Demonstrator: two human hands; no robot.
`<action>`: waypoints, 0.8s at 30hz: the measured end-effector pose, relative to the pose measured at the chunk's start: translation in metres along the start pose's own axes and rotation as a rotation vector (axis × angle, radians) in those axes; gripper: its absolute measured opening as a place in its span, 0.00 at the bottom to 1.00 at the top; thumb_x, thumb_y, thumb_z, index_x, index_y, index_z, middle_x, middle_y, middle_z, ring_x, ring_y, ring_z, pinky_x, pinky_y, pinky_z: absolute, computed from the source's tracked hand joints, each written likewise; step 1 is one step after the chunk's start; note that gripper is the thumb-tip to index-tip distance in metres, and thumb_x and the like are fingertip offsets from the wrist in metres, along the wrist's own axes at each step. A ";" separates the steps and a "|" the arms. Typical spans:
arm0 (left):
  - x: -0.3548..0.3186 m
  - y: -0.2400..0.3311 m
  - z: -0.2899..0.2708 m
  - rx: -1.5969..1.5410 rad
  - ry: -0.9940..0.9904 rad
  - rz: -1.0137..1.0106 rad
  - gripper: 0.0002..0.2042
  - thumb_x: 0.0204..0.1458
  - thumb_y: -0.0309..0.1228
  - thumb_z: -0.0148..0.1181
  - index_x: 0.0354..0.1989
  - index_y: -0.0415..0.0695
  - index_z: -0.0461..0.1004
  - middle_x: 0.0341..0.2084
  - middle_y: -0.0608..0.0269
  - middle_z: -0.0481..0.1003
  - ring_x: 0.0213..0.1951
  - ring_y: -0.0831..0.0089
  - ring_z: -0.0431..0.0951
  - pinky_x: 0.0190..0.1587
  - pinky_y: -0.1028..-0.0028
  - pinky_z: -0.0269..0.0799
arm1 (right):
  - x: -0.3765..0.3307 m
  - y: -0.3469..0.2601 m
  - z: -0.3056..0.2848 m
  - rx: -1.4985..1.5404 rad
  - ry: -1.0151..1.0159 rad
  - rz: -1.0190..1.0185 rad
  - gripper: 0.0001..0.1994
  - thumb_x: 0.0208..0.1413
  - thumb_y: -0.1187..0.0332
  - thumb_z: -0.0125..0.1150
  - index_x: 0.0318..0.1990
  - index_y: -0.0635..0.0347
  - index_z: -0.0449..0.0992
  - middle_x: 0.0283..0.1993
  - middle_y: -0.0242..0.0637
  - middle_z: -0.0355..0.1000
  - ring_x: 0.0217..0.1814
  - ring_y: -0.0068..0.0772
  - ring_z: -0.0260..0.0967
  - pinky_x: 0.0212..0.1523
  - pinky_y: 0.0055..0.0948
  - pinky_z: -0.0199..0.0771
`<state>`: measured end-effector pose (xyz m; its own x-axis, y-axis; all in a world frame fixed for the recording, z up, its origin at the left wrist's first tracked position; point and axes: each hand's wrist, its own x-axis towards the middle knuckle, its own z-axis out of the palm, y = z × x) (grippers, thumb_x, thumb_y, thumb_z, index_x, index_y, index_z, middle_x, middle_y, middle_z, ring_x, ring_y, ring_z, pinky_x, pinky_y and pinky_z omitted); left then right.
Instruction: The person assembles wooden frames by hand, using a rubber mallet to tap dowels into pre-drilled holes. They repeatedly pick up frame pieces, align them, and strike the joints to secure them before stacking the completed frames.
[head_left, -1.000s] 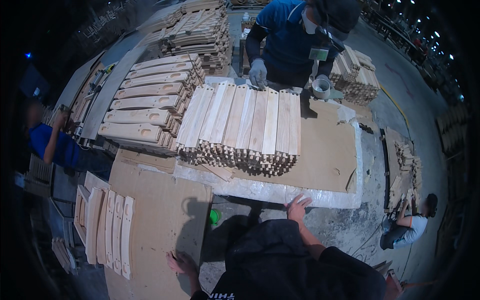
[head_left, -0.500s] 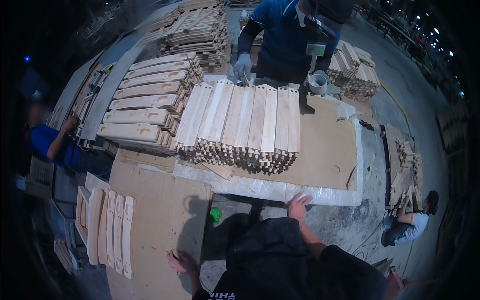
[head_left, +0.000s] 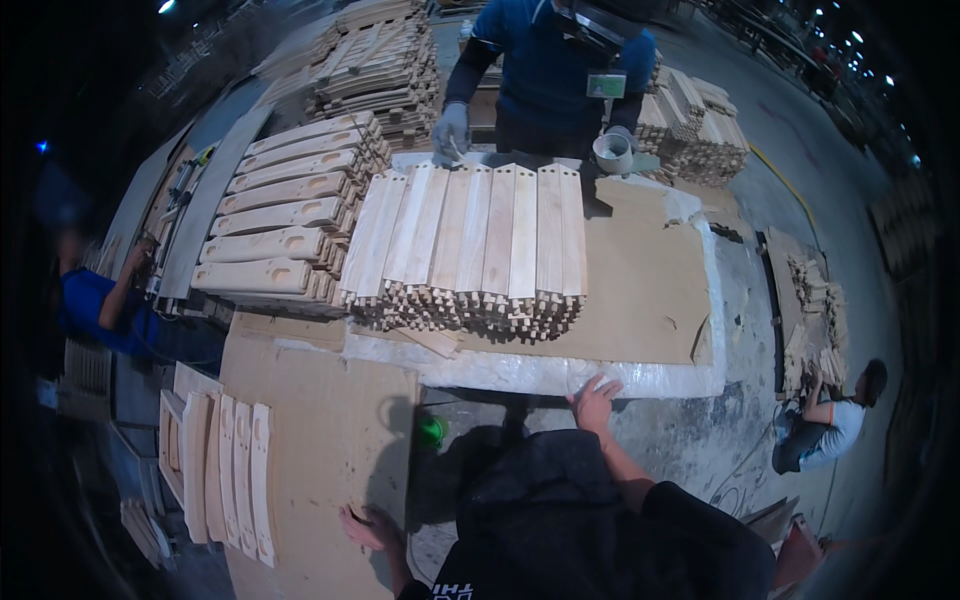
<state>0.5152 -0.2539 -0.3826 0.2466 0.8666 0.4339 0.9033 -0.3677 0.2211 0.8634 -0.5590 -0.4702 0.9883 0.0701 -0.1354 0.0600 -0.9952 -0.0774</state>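
My right hand [head_left: 596, 402] rests on the near edge of a table covered with cardboard [head_left: 640, 290] over white plastic wrap [head_left: 520, 376]. Its fingers are apart and hold nothing. My left hand [head_left: 374, 530] is low over the brown cardboard-covered surface [head_left: 330, 450] at the left. Its fingers curl around a small dark thing that I cannot make out. A stack of pale wooden slats [head_left: 485, 230], with drilled holes at the far ends and tenons at the near ends, lies on the table ahead. Several curved wooden rails [head_left: 245, 480] stand left of my left hand.
Across the table, a gloved co-worker [head_left: 545, 90] holds a white cup [head_left: 612, 153]. Curved wooden pieces [head_left: 265, 215] are stacked at the left. A green round container [head_left: 430, 431] sits low between the surfaces. Other people work at far left [head_left: 105, 300] and right [head_left: 830, 425].
The view has shifted slightly, moving the far table and stacks left in the picture. The co-worker's gloved hand stays at the slats' far ends. Both my hands remain in nearly the same places.
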 end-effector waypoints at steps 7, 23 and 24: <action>-0.009 0.001 -0.005 -0.055 -0.056 -0.115 0.27 0.60 0.49 0.46 0.55 0.37 0.68 0.55 0.48 0.69 0.58 0.50 0.64 0.61 0.53 0.53 | 0.014 -0.036 -0.120 0.673 0.350 -0.201 0.13 0.51 0.62 0.64 0.38 0.62 0.79 0.35 0.49 0.75 0.38 0.56 0.73 0.42 0.45 0.73; -0.006 0.007 -0.006 -0.125 -0.121 -0.169 0.21 0.56 0.39 0.50 0.53 0.36 0.70 0.53 0.45 0.69 0.58 0.50 0.65 0.62 0.54 0.54 | 0.071 -0.107 -0.165 0.511 0.615 -0.223 0.12 0.47 0.63 0.66 0.39 0.54 0.76 0.40 0.41 0.68 0.45 0.46 0.64 0.42 0.41 0.66; -0.004 0.010 -0.004 -0.137 -0.146 -0.193 0.20 0.56 0.37 0.51 0.52 0.36 0.70 0.53 0.45 0.69 0.58 0.50 0.65 0.62 0.54 0.54 | 0.072 -0.108 -0.166 0.484 0.575 -0.213 0.12 0.47 0.63 0.66 0.39 0.54 0.75 0.40 0.41 0.68 0.45 0.45 0.63 0.42 0.41 0.65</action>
<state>0.5217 -0.2628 -0.3789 0.1314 0.9609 0.2437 0.8849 -0.2245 0.4081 0.9509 -0.4577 -0.3076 0.8878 0.0779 0.4536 0.3191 -0.8144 -0.4847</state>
